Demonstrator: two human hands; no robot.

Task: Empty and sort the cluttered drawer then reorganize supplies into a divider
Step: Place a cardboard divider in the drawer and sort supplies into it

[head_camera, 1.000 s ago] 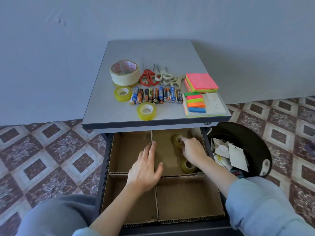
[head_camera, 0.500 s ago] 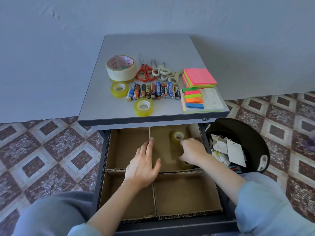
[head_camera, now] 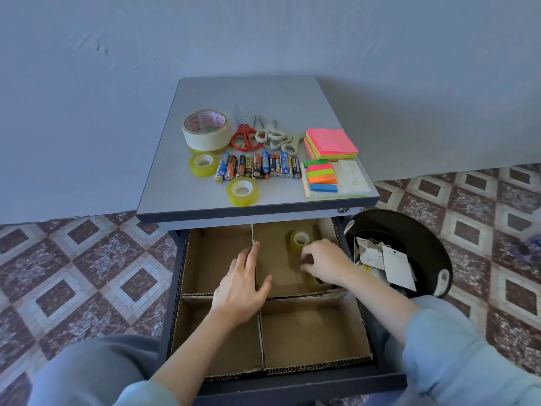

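Divider (head_camera: 261, 338) fitted. Its far-right cell: tape roll (head_camera: 300, 240), second roll (head_camera: 317, 285). Left hand (head_camera: 243, 288) flat on divider's middle wall. Right hand (head_camera: 325, 265) curled over second roll, grip unclear. Batteries (head_camera: 257, 168), scissors (head_camera: 244, 136), sticky notes (head_camera: 330, 143) beyond divider, waiting.

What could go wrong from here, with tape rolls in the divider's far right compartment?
1. The cross wall of the cardboard divider beside the right hand looks bowed; more pressure could buckle it, though the left hand rests on the centre wall.
2. The yellow tape roll on the cabinet top sits near its front edge, above the drawer; a bump might knock it off.
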